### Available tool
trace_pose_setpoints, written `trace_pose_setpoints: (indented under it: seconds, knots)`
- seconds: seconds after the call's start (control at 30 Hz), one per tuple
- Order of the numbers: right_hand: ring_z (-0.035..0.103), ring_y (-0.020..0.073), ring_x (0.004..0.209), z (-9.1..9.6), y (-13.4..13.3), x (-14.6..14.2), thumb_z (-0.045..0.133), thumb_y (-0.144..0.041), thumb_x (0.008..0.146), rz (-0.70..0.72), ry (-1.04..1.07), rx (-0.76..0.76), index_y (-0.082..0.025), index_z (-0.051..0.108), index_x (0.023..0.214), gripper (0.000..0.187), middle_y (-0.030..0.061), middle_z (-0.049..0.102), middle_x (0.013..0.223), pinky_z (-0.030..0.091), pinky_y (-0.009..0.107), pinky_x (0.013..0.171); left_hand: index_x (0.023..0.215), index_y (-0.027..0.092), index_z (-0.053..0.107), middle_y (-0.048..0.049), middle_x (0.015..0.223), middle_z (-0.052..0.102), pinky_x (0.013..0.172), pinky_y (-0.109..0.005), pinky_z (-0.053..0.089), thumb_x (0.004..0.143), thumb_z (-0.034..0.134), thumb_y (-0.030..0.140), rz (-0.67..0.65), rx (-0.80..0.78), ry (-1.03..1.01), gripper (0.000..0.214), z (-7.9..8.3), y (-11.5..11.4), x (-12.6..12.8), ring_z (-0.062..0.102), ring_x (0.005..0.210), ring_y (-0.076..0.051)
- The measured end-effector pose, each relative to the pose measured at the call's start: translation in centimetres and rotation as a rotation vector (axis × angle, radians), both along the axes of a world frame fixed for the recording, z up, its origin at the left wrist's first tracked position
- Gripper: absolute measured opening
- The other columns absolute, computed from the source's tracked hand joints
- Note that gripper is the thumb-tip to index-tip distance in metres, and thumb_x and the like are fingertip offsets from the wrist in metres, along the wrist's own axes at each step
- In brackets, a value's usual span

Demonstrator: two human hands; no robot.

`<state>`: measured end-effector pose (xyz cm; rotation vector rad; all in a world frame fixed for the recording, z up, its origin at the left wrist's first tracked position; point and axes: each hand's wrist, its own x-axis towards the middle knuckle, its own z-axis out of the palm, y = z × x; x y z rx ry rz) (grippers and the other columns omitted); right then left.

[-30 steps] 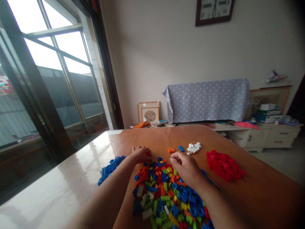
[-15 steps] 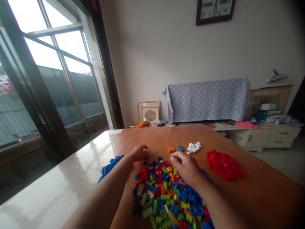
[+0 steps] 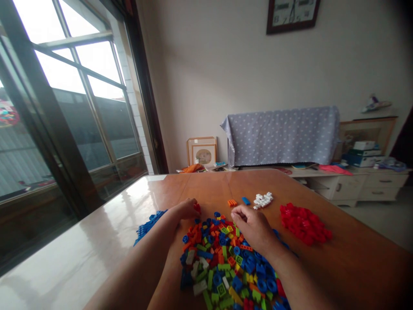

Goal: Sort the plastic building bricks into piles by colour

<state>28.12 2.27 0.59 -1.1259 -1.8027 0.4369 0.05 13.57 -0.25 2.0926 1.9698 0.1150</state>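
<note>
My left hand (image 3: 187, 208) is at the far left edge of a mixed pile of toy building bricks (image 3: 222, 258), its fingers closed on a red brick (image 3: 197, 208). Over the pile's far right part, my right hand (image 3: 250, 220) has its fingers curled together; anything inside them is hidden. Beyond the hands lie an orange brick (image 3: 232, 203), a blue brick (image 3: 245, 200) and a small heap of white bricks (image 3: 263, 200). A heap of red bricks (image 3: 305, 224) sits to the right, and blue bricks (image 3: 150, 224) are grouped left of my left forearm.
Everything lies on a glossy brown table (image 3: 206, 183). Behind it stand a white cabinet (image 3: 350, 187) and something draped in a grey dotted cloth (image 3: 284, 135). Tall windows (image 3: 93, 94) are on the left, and a clock (image 3: 293, 15) hangs on the wall.
My left fingers have closed on the red brick, which now shows at their tips and is slightly higher. My right hand has hardly moved.
</note>
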Motion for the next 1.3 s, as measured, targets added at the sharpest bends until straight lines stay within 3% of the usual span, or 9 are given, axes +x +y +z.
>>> trace_pose_setpoints:
  seconds: [0.33,0.5,0.63,0.8,0.97,1.13,1.3]
  knots:
    - [0.057,0.0145,0.064,0.1,-0.1,0.0,0.051,-0.033,0.092,0.004,-0.009,-0.003,-0.022,0.063,0.08,0.02,-0.002,0.061,0.066,0.038,0.024,0.06,0.114,0.018,0.062,-0.0076,0.109,0.069,0.071,-0.027,0.049,0.061,0.076,0.03,-0.009,0.034,-0.016,0.055,-0.1,-0.1,0.6,0.065,0.091,-0.023]
    - [0.056,0.0142,0.063,0.0,-0.1,0.0,0.052,-0.032,0.091,0.004,-0.012,-0.001,-0.022,0.063,0.08,0.019,-0.0021,0.06,0.066,0.038,0.024,0.059,0.117,0.02,0.062,-0.0075,0.117,0.066,0.075,-0.026,0.05,0.062,0.075,0.03,-0.021,0.044,-0.007,0.057,0.0,-0.2,0.7,0.064,0.095,-0.022]
    - [0.056,0.015,0.063,0.0,0.1,0.0,0.051,-0.033,0.091,0.002,-0.021,0.001,-0.022,0.063,0.079,0.02,-0.0015,0.06,0.066,0.038,0.024,0.059,0.133,0.024,0.054,-0.0092,0.133,0.056,0.083,-0.027,0.05,0.062,0.077,0.041,-0.017,0.065,0.019,0.076,0.3,-0.4,1.0,0.061,0.108,-0.025]
    - [0.057,0.016,0.062,0.2,-0.1,-0.1,0.05,-0.035,0.091,0.002,-0.028,-0.008,-0.021,0.064,0.079,0.023,0.0001,0.062,0.066,0.04,0.025,0.059,0.123,0.028,0.063,-0.0092,0.125,0.057,0.087,-0.033,0.05,0.068,0.07,0.057,-0.049,0.071,0.078,0.062,0.7,-0.6,1.8,0.063,0.104,-0.028]
    - [0.058,0.0163,0.062,0.2,-0.2,-0.1,0.05,-0.036,0.091,-0.003,-0.025,-0.01,-0.021,0.065,0.08,0.023,0.0002,0.063,0.066,0.041,0.025,0.058,0.116,0.029,0.067,-0.0101,0.12,0.059,0.087,-0.036,0.05,0.071,0.068,0.054,-0.067,0.069,0.122,0.052,0.8,-0.7,2.2,0.063,0.103,-0.03]
    - [0.06,0.0162,0.065,0.1,-0.1,-0.1,0.05,-0.034,0.091,0.002,-0.02,-0.016,-0.022,0.065,0.081,0.022,-0.0002,0.065,0.068,0.042,0.025,0.06,0.126,0.028,0.06,-0.0112,0.128,0.057,0.089,-0.036,0.049,0.073,0.068,0.05,-0.042,0.095,0.114,0.058,0.7,-1.0,2.1,0.061,0.109,-0.03]
    - [0.061,0.0167,0.066,0.1,-0.2,0.0,0.05,-0.035,0.09,0.014,-0.014,-0.017,-0.02,0.066,0.082,0.023,0.0012,0.068,0.07,0.043,0.025,0.062,0.132,0.022,0.054,-0.0146,0.132,0.056,0.093,-0.035,0.047,0.086,0.054,0.039,0.005,0.14,0.072,0.05,1.5,-2.2,1.4,0.059,0.115,-0.029]
